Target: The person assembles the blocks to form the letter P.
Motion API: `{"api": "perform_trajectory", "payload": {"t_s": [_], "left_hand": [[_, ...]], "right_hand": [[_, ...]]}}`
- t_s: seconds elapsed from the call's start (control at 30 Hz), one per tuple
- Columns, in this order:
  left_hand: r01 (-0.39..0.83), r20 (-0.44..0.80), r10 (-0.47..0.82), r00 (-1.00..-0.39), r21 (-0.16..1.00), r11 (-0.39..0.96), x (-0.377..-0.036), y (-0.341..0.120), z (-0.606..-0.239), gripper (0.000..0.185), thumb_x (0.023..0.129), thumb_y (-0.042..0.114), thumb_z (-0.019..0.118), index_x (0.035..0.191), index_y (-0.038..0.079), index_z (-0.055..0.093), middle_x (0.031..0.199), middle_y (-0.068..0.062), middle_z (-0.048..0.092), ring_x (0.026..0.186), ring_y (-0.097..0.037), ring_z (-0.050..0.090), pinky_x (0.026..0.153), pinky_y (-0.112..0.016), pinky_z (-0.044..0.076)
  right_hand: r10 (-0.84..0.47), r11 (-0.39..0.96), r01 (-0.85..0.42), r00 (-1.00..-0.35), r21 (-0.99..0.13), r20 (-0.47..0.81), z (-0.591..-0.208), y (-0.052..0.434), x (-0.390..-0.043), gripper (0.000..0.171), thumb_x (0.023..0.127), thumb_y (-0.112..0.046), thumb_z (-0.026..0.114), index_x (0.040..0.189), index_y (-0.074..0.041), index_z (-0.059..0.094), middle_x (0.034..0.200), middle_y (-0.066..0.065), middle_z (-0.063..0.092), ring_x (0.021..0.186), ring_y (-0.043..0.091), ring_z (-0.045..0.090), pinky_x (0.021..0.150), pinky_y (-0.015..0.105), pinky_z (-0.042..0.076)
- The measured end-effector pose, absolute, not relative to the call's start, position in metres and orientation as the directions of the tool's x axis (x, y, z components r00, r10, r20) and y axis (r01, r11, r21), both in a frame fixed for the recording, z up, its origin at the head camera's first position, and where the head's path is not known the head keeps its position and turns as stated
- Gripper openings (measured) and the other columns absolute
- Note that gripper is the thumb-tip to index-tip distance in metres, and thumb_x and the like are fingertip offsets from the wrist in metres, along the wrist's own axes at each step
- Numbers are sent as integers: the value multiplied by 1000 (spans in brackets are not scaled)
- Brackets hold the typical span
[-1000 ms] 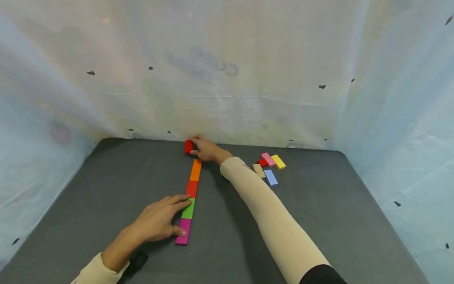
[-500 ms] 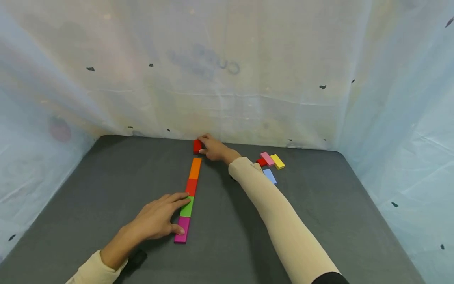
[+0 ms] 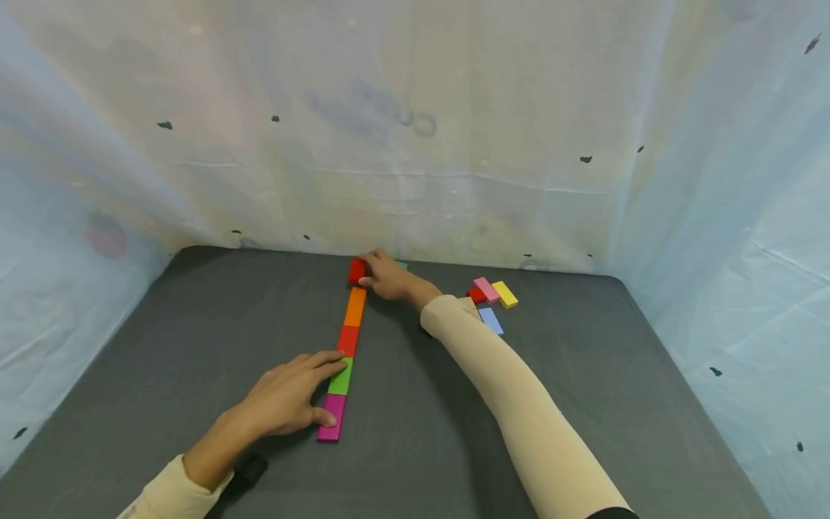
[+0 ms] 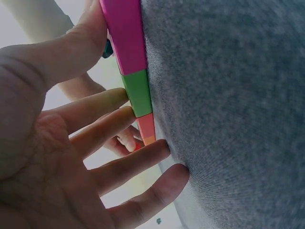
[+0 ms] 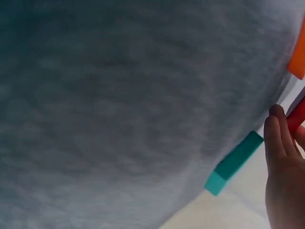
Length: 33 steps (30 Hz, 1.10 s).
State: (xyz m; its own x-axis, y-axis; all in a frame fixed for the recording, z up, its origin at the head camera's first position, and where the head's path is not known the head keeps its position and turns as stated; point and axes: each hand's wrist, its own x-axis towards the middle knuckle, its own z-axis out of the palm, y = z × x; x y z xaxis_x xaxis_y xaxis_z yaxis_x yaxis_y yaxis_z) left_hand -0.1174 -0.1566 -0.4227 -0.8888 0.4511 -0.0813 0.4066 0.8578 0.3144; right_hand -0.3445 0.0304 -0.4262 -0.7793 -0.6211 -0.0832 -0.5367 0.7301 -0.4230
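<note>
Your right hand (image 3: 387, 277) pinches a small red block (image 3: 356, 270) at the far end of the row, fingers curled round it, block just off the orange block (image 3: 355, 306) and close to the back curtain (image 3: 415, 130). Your left hand (image 3: 285, 400) lies flat with fingers straight, thumb against the magenta block (image 3: 329, 418) and fingertips (image 3: 333, 367) against the green block (image 3: 341, 376), bracing the row from its left side

Judgement on the step: you're adding the red block to the line's far end. To do it well:
- keep the left hand pressing sideways only, so the row doesn't skew
- bring the red block's short face square to the orange end, then slide it in until it touches
- let go without dragging the block back

How the row looks: flat rectangular blocks end to end on the dark grey mat (image 3: 194, 324), from near to far magenta, green, red block in the row (image 3: 348, 340), orange. Straight, seams tight as far as the head view shows. Left wrist view confirms fingers against the green block (image 4: 138, 93) and thumb on the magenta one (image 4: 125, 33)

Right wrist view shows a teal block (image 5: 233, 162) lying just beside your fingers, near the mat's edge. Spare blocks sit well to the right of the row: pink (image 3: 486, 289), yellow (image 3: 505, 294), light blue (image 3: 491, 321)
</note>
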Motion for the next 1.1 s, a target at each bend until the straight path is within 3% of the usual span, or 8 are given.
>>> {"api": "perform_trajectory", "payload": {"t_s": [0.4,0.73,1.1], "left_hand": [[398,-92,443,-892,306,865,-117,-157,-421,86,64,49,82,139,23,50,147,2,43,130,-26,47,90,-52,47],[395,-87,439,-894,307,866,-119,-157,-420,87,63,49,83,139,22,50,147,2,44,129,-26,47,90,-53,47],[383,-96,430,-898,309,870,-119,-162,-423,87,64,50,82,140,23,49,148,2,43,130,-26,46,89,-53,47]], "right_hand": [[-602,730,-498,-793,-468,-96,-436,41,-343,62,101,-32,44,153,-11,17,153,11,22,136,24,39,114,38,32],[-585,714,-476,-808,-513,-64,-439,39,-342,60,101,-32,44,152,-10,20,150,13,22,129,24,44,111,39,35],[-583,723,-489,-811,-488,-51,-446,29,-340,58,100,-32,44,150,-10,24,149,12,25,126,23,46,110,37,37]]}}
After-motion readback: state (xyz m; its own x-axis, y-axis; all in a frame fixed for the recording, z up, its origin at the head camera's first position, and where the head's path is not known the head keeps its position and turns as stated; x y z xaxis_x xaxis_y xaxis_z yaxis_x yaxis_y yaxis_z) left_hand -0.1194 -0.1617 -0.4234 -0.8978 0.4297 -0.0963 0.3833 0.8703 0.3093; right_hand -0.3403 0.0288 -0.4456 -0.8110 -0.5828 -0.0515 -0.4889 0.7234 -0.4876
